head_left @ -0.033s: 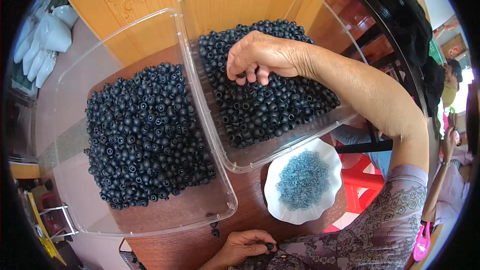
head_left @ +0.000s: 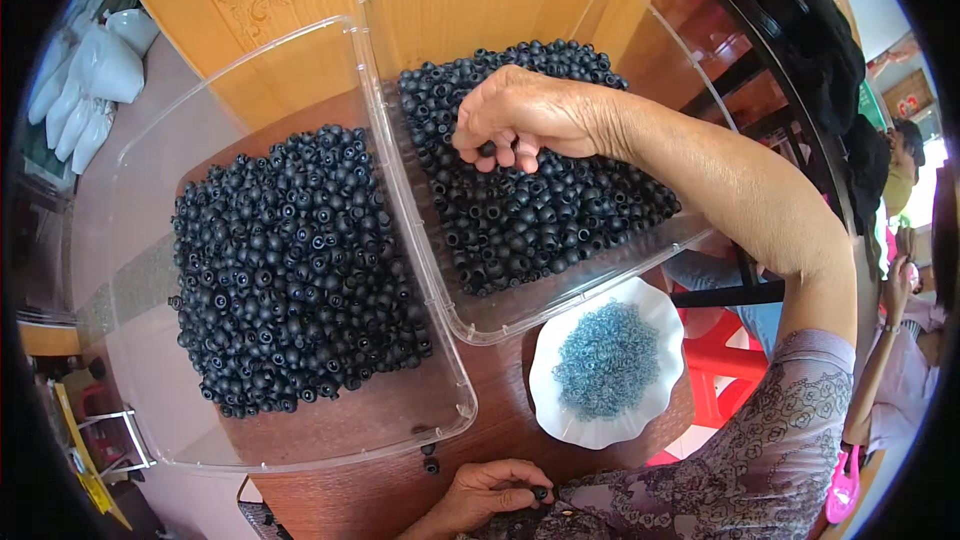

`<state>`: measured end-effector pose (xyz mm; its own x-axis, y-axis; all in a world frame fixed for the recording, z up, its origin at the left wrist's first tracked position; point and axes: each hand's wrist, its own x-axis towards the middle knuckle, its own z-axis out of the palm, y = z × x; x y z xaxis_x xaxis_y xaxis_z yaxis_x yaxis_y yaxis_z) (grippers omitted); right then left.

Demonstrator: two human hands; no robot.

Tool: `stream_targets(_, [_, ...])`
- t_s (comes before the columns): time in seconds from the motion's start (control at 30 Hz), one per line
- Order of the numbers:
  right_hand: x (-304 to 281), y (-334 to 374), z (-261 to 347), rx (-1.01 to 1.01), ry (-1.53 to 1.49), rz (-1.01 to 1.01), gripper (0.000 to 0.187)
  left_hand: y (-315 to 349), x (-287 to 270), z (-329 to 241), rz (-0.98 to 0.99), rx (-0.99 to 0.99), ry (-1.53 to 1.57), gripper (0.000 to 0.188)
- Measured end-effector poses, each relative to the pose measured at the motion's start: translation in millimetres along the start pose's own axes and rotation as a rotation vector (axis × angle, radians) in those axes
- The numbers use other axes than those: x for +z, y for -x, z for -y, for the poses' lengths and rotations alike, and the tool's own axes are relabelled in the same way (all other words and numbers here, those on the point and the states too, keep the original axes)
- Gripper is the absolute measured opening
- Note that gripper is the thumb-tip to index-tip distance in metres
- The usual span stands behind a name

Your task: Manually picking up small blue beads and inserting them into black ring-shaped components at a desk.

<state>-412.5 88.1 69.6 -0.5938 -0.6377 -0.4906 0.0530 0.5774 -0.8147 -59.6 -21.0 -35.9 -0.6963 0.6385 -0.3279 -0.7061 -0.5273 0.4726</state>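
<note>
My right hand (head_left: 520,118) hangs over the right-hand clear tub, fingers curled in a pinch. A small round black plastic piece (head_left: 487,149) shows between its fingertips. Below it lies a layer of the same hollow black pieces (head_left: 540,210), each with an open end. At the lower edge my left hand (head_left: 490,493) is closed in a pinch on another black piece (head_left: 540,493), close to my patterned sleeve. A bigger heap of black pieces (head_left: 300,270) fills the left-hand tub. A white scalloped bowl (head_left: 548,410) holds many tiny clear bluish pieces (head_left: 607,360), too small to name.
Both clear tubs (head_left: 447,325) stand side by side on a brown wooden table (head_left: 350,490). Two loose black pieces (head_left: 430,464) lie near the left tub's front corner. A red stool (head_left: 720,360) is at the right, white bags (head_left: 105,65) at the left. Another person (head_left: 900,340) sits far right.
The fingers of my right hand have shifted very slightly, so the black piece between them shows more clearly. My left hand stays put.
</note>
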Motion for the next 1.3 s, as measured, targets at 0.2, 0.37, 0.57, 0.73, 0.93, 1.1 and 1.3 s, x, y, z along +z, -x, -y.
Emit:
stream_targets(0.2, [14.0, 0.8, -1.0, -0.104, 0.298, 0.054, 0.015, 4.3, 3.2, -0.4, -0.019, -0.006, 0.087, 0.018])
stream_targets(0.37, [1.0, -1.5, -27.9, -0.455, 0.746, 0.071, 0.017, 3.5, 3.1, -2.1, -0.024, -0.021, 0.057, 0.018])
stream_targets(0.57, [-13.5, 0.8, -17.1, -0.165, 0.611, -0.042, 0.006, 3.7, 3.8, -3.4, -0.036, -0.013, 0.046, 0.017])
stream_targets(0.73, [-10.8, 1.8, -19.2, -0.113, 0.560, 0.030, 0.009, 4.2, 3.7, -3.8, -0.048, -0.040, 0.055, 0.016])
stream_targets(0.93, [2.3, 4.8, -31.2, -0.210, 0.706, 0.065, 0.022, 3.9, 3.5, -3.8, -0.056, -0.017, 0.023, 0.016])
stream_targets(1.1, [10.0, 8.8, -24.4, -0.243, 0.830, 0.044, 0.019, 4.9, 4.7, -6.8, -0.059, -0.082, 0.049, 0.019])
stream_targets(1.3, [9.6, 8.1, -35.3, -0.429, 0.892, 0.006, 0.020, 4.6, 3.2, -2.9, -0.043, -0.059, 0.081, 0.019])
